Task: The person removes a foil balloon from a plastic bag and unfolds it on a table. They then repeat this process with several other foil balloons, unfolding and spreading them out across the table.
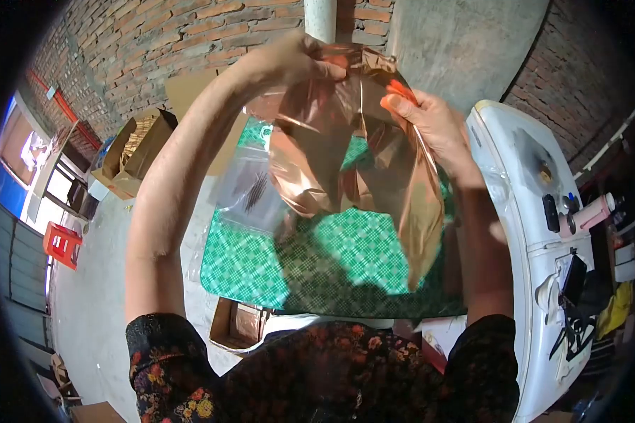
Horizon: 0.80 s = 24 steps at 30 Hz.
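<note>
A shiny, see-through copper-coloured plastic film [310, 155] hangs crumpled above the table, held up between both hands. My left hand [307, 60] is closed on its upper left edge, fingers pinched. At the upper right, my right hand [434, 127] pinches the film's other edge, thumb and fingers together. Something bright orange [401, 93] sits at the right fingertips; whether it is worn or held I cannot tell. Below lies a green checked tabletop [243, 254], darkened by the film's shadow. A clear plastic packet [250, 194] with dark marks rests on its left side.
Under the table's front edge is an open cardboard box [229, 326]. A white appliance [501, 155] stands close on the right, bearing a pink bottle [595, 213] and several dark items. Farther left are a cardboard box [134, 155] and a red stool [62, 244].
</note>
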Each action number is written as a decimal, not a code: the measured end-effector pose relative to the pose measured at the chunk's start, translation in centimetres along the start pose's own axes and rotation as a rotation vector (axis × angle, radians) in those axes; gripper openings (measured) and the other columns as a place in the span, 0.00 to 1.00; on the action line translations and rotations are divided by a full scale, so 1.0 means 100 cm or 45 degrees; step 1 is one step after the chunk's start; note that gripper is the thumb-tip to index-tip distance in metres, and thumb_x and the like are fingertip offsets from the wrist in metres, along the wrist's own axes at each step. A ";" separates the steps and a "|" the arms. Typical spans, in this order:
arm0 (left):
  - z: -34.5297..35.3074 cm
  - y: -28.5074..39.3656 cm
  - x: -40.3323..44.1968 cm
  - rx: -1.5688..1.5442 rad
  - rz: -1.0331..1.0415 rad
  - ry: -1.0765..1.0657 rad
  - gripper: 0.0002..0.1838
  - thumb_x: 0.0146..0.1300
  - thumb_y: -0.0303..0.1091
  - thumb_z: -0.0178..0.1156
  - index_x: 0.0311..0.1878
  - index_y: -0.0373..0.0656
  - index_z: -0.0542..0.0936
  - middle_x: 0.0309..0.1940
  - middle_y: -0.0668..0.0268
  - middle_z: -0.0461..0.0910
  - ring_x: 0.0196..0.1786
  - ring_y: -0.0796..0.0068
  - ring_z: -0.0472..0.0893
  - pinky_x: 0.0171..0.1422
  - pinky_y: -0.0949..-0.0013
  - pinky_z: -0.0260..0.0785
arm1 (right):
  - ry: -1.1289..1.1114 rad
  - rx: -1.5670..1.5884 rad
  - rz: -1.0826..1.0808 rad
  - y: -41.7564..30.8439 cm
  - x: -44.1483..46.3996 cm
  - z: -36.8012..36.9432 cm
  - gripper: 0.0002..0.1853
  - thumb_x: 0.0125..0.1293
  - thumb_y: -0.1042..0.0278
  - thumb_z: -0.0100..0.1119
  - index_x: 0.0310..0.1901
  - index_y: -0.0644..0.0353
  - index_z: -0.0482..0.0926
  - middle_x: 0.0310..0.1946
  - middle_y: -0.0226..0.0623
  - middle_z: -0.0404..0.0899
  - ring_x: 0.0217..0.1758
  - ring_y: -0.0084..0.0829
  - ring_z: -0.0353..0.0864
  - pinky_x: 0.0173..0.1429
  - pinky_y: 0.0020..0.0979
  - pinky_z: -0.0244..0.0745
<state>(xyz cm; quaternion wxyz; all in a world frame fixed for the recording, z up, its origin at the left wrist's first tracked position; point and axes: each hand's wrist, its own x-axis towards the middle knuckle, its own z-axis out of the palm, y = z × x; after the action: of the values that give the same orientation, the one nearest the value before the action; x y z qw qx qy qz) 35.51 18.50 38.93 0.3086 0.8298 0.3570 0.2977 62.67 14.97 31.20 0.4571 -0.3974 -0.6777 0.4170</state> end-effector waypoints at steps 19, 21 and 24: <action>0.030 0.024 -0.137 0.498 0.401 0.459 0.16 0.64 0.22 0.57 0.54 0.36 0.82 0.47 0.59 0.87 0.46 0.74 0.84 0.52 0.68 0.77 | 0.396 -0.958 -0.726 0.015 -0.047 0.005 0.06 0.65 0.75 0.54 0.42 0.62 0.78 0.34 0.38 0.80 0.39 0.40 0.80 0.47 0.37 0.74; 0.064 0.017 -0.172 0.695 0.483 0.396 0.18 0.57 0.24 0.61 0.53 0.39 0.83 0.49 0.55 0.85 0.53 0.62 0.85 0.55 0.63 0.78 | 0.302 -1.124 -0.787 0.021 -0.077 0.013 0.07 0.58 0.79 0.54 0.38 0.62 0.77 0.34 0.39 0.77 0.42 0.42 0.78 0.49 0.39 0.71; 0.127 -0.017 -0.214 0.635 0.476 0.392 0.19 0.51 0.23 0.61 0.48 0.39 0.85 0.52 0.52 0.84 0.62 0.55 0.81 0.62 0.59 0.77 | 0.204 -1.147 -0.888 0.063 -0.113 0.024 0.10 0.51 0.81 0.59 0.36 0.59 0.77 0.35 0.36 0.77 0.44 0.38 0.78 0.51 0.40 0.68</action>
<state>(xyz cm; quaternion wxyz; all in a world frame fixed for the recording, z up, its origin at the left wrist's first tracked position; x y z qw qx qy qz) 31.70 -0.96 23.81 -0.0211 0.8762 0.3028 0.3744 64.36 6.15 21.55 0.4030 -0.3363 -0.8427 -0.1197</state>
